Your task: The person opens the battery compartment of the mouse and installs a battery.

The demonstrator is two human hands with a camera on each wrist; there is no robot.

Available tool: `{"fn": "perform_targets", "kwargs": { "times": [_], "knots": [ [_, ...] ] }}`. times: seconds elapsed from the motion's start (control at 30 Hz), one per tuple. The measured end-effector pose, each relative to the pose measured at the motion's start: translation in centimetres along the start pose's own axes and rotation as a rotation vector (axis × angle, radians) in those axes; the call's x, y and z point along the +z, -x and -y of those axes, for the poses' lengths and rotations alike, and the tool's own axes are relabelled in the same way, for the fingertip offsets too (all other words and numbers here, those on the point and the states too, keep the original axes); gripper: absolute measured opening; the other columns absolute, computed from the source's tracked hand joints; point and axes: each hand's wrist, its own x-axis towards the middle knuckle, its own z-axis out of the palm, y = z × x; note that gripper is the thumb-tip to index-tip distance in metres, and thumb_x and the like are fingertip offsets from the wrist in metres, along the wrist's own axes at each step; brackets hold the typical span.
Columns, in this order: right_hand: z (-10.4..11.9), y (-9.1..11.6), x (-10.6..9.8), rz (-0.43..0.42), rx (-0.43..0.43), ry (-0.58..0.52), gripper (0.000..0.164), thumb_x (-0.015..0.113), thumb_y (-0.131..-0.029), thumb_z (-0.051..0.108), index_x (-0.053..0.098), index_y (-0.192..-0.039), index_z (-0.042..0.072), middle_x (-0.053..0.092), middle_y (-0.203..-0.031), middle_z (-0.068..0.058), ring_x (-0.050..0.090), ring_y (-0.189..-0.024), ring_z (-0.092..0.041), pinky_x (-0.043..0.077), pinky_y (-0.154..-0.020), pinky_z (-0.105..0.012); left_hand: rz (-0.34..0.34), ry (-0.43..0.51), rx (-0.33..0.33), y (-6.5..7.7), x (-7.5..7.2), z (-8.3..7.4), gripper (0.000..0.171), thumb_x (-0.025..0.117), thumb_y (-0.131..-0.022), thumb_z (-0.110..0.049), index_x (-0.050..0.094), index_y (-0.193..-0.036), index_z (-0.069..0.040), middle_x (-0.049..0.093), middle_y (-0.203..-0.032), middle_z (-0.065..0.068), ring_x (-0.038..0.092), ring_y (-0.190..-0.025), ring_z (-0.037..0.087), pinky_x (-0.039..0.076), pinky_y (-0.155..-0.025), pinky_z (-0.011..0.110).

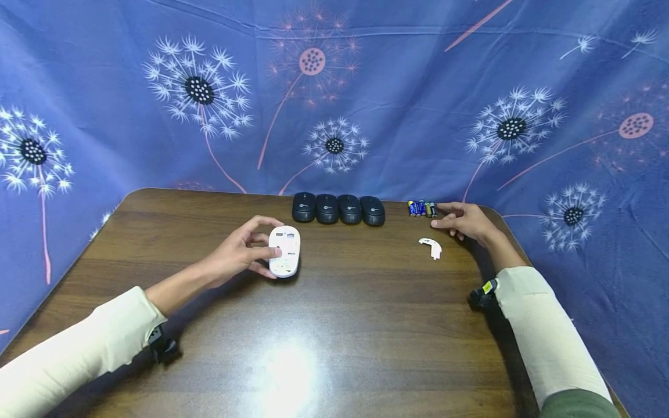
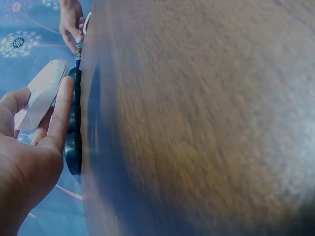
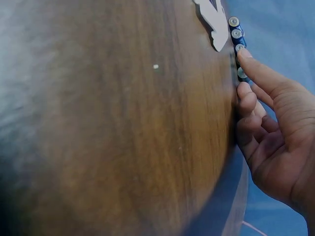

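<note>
My left hand [image 1: 237, 255] grips a white computer mouse [image 1: 289, 264] at its side, above the table, its underside turned up towards the head camera. In the left wrist view the mouse [image 2: 43, 93] sits between thumb and fingers. At the back right, my right hand [image 1: 465, 222] reaches to the end of a row of several small batteries [image 1: 416, 209]. Its thumb and index finger stand apart at the right end of the row. The right wrist view has the thumb tip overlapping the batteries [image 3: 236, 33]. A curved white mouse cover [image 1: 432, 247] lies in front of them.
Several black mice [image 1: 327, 209] stand side by side along the back edge of the brown wooden table [image 1: 366, 325]. Behind the table hangs a blue cloth [image 1: 407, 116] with a dandelion print.
</note>
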Motion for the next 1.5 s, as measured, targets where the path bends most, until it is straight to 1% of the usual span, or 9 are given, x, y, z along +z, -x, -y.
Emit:
{"fn": "perform_targets", "kwargs": {
  "times": [0.17, 0.33, 0.5, 0.73, 0.97, 1.1, 1.23, 1.33, 1.5],
  "knots": [
    [0.9, -0.6, -0.2, 0.011, 0.020, 0.020, 0.084, 0.087, -0.102, 0.026, 0.045, -0.171, 0.001, 0.068, -0.080, 0.006, 0.061, -0.066, -0.011, 0.054, -0.050, -0.028, 0.000, 0.001, -0.002, -0.2, 0.1, 0.0, 0.063, 0.072, -0.105, 0.006, 0.047, -0.160, -0.010, 0.068, -0.121, 0.023, 0.080, -0.094, 0.034, 0.076, -0.081, 0.062],
    [0.1, -1.8, -0.2, 0.005, 0.002, 0.052, 0.085, 0.087, -0.102, 0.028, 0.044, -0.171, 0.001, 0.066, -0.077, 0.010, 0.060, -0.065, -0.008, 0.053, -0.050, -0.026, 0.006, 0.002, -0.004, -0.3, 0.3, -0.1, 0.063, 0.072, -0.105, 0.006, 0.047, -0.160, -0.009, 0.069, -0.121, 0.023, 0.080, -0.095, 0.034, 0.076, -0.081, 0.062],
    [0.1, -2.1, -0.3, 0.016, -0.016, 0.076, 0.086, 0.087, -0.103, 0.029, 0.043, -0.171, 0.000, 0.063, -0.078, 0.009, 0.059, -0.065, -0.008, 0.052, -0.050, -0.025, 0.012, 0.005, -0.003, -0.5, 0.6, -0.2, 0.064, 0.071, -0.104, 0.007, 0.046, -0.161, -0.009, 0.069, -0.122, 0.023, 0.080, -0.095, 0.034, 0.076, -0.081, 0.061],
    [0.4, -2.2, -0.3, 0.014, -0.034, 0.140, 0.081, 0.083, -0.106, 0.031, 0.045, -0.170, 0.000, 0.067, -0.079, 0.003, 0.059, -0.064, -0.011, 0.052, -0.049, -0.026, 0.011, 0.008, -0.005, -0.6, 0.8, -0.5, 0.064, 0.071, -0.104, 0.007, 0.046, -0.161, -0.009, 0.069, -0.122, 0.022, 0.080, -0.095, 0.034, 0.076, -0.081, 0.061],
    [0.2, -2.4, -0.1, 0.002, -0.033, 0.133, 0.071, 0.080, -0.108, 0.025, 0.049, -0.164, -0.004, 0.063, -0.081, 0.004, 0.059, -0.063, -0.010, 0.049, -0.048, -0.024, 0.019, 0.015, -0.001, -0.6, 1.1, -0.7, 0.064, 0.070, -0.104, 0.008, 0.046, -0.160, -0.008, 0.069, -0.121, 0.020, 0.080, -0.095, 0.033, 0.076, -0.081, 0.061],
    [0.0, -2.1, -0.2, 0.013, -0.027, 0.094, 0.069, 0.077, -0.110, 0.022, 0.046, -0.164, -0.006, 0.062, -0.085, 0.004, 0.061, -0.066, -0.010, 0.053, -0.051, -0.024, 0.021, 0.013, 0.002, -0.5, 1.2, -0.7, 0.063, 0.069, -0.104, 0.008, 0.046, -0.161, -0.008, 0.069, -0.120, 0.020, 0.080, -0.094, 0.033, 0.076, -0.080, 0.061],
    [-0.2, -1.6, -0.6, 0.008, -0.001, 0.016, 0.069, 0.072, -0.113, 0.023, 0.039, -0.165, -0.007, 0.075, -0.092, 0.005, 0.067, -0.070, -0.009, 0.059, -0.058, -0.026, 0.018, 0.012, -0.001, -0.4, 1.1, -0.7, 0.063, 0.069, -0.105, 0.009, 0.046, -0.161, -0.009, 0.069, -0.120, 0.020, 0.080, -0.095, 0.033, 0.076, -0.080, 0.060],
    [-0.4, -1.3, -0.9, 0.010, 0.003, -0.064, 0.069, 0.067, -0.115, 0.021, 0.031, -0.166, -0.010, 0.084, -0.099, 0.001, 0.074, -0.074, -0.007, 0.065, -0.062, -0.026, 0.013, 0.009, -0.005, -0.3, 1.0, -0.7, 0.064, 0.069, -0.104, 0.009, 0.046, -0.161, -0.009, 0.069, -0.121, 0.020, 0.080, -0.095, 0.032, 0.076, -0.080, 0.060],
    [-0.6, -0.8, -1.1, 0.041, 0.019, -0.187, 0.070, 0.058, -0.119, 0.016, 0.018, -0.168, -0.013, 0.084, -0.098, 0.001, 0.079, -0.080, -0.006, 0.071, -0.071, -0.025, 0.006, 0.009, -0.008, -0.1, 0.9, -0.7, 0.064, 0.069, -0.104, 0.009, 0.046, -0.161, -0.009, 0.068, -0.122, 0.021, 0.080, -0.095, 0.033, 0.076, -0.081, 0.060]
  ]
}}
